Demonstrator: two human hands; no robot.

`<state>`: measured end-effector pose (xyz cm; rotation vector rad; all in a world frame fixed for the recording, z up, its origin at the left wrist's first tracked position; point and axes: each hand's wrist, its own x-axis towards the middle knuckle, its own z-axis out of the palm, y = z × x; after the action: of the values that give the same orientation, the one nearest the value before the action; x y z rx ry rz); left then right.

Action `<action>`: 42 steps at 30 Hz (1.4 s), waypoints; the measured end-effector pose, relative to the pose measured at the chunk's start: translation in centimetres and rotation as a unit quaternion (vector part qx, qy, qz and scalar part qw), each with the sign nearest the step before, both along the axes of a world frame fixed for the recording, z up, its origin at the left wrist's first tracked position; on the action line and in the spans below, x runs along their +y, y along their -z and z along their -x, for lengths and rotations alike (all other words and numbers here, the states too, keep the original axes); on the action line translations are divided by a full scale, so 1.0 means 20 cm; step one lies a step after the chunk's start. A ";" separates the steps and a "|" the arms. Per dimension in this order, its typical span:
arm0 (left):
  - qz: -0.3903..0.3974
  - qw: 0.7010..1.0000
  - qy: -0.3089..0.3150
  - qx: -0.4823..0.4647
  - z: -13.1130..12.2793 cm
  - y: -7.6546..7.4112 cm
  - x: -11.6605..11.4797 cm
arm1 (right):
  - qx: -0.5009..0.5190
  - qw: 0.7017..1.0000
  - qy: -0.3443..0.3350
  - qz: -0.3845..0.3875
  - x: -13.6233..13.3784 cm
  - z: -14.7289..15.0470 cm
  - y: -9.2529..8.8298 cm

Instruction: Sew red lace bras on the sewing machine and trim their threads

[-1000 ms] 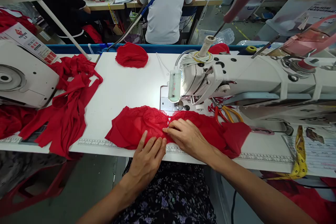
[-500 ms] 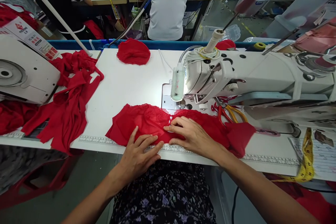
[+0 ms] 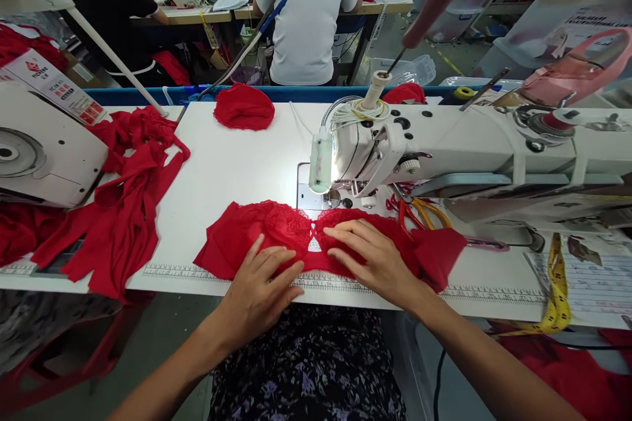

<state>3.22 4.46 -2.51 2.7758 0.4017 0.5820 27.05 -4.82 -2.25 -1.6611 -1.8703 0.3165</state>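
Observation:
A red lace bra (image 3: 291, 223) lies spread along the front of the white sewing table, with a small open gap between its cups at the centre. My left hand (image 3: 261, 279) rests on the lower part of the left cup, fingers spread. Over the right cup lies my right hand (image 3: 372, 253), its fingers stretched out and slightly bent. The sewing machine (image 3: 365, 151) stands just behind the bra, its needle area close to the lace edge. Red-handled scissors (image 3: 405, 214) and yellow-handled scissors (image 3: 430, 212) lie partly behind the bra's right side.
Red fabric strips (image 3: 133, 191) heap at the left beside another machine (image 3: 44, 145). A round red fabric piece (image 3: 243, 106) lies at the back. A yellow tape measure (image 3: 557, 289) hangs over the right front edge near a written sheet (image 3: 597, 279). Two people sit beyond the table.
My right hand has drawn off the bra's centre to the right, fingers now straighter. The gap between the cups has come into view. My left hand stays on the left cup.

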 end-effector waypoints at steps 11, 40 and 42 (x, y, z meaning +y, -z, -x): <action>-0.065 0.986 -0.085 0.132 -0.18 0.17 0.13 | -0.174 0.982 -0.017 0.077 -0.02 -0.01 0.17; -0.062 0.986 -0.068 0.139 -0.16 0.15 0.16 | -0.175 0.981 -0.019 0.082 -0.03 -0.02 0.14; -0.060 0.986 -0.068 0.136 -0.16 0.15 0.16 | -0.177 0.981 -0.017 0.082 -0.03 -0.02 0.14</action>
<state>6.48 7.65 -5.49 2.9714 0.6372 0.2603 27.43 -5.39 -5.03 -1.8971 -2.1829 0.2029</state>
